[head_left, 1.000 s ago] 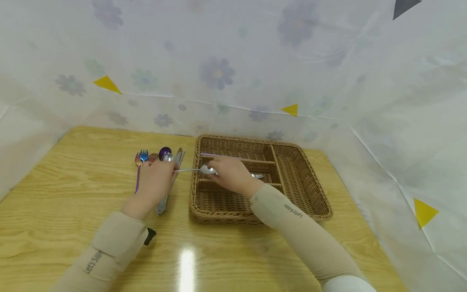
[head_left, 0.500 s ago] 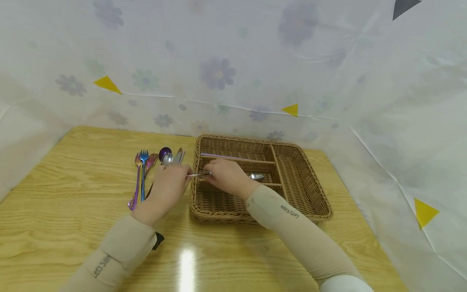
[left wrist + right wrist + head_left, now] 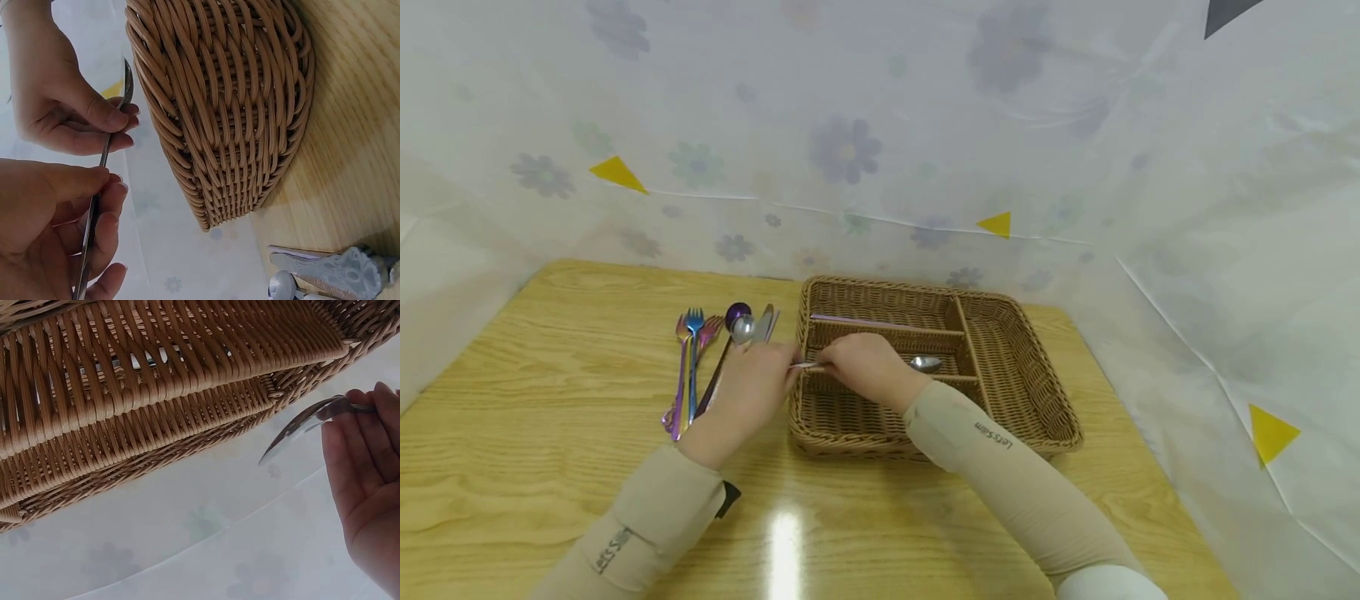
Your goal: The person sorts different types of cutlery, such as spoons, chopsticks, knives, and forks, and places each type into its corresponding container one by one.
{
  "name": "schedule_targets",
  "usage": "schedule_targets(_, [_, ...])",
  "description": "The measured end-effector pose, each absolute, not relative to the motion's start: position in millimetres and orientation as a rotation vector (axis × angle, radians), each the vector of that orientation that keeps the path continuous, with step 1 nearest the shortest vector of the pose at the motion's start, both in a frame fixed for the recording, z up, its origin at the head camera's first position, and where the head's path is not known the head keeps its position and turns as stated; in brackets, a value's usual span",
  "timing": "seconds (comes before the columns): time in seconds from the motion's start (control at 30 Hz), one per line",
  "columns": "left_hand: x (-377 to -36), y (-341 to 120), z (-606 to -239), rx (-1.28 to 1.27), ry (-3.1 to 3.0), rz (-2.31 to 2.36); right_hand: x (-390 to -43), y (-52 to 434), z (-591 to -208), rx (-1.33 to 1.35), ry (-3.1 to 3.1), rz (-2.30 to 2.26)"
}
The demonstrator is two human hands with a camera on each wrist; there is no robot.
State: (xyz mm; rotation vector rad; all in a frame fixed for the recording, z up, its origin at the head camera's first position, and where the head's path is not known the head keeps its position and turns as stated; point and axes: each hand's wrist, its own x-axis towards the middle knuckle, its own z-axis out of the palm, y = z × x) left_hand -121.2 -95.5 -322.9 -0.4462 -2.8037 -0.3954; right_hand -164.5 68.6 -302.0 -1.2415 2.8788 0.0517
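2 hands share 1 silver spoon (image 3: pixel 808 365) over the wicker tray's (image 3: pixel 1037 400) 9 o'clock rim: left hand (image 3: pixel 751 392) pinches its handle, right hand (image 3: pixel 865 367) pinches the bowl end. Another spoon (image 3: pixel 925 363) lies inside; several loose pieces (image 3: pixel 688 367) apparently remain unsorted at 9 o'clock.

Even, bright, diffuse light. I see one overhead glare patch on the table (image 3: pixel 785 550) near edge. Head view bows at its edges; wrist views sharp, backgrounds washed out.
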Motion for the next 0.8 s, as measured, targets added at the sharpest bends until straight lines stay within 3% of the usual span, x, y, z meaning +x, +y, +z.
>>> schedule_targets(0.8, [-127, -161, -325, -0.207, -3.013, -0.509, -198, 116, -317, -0.821, 2.857, -0.065])
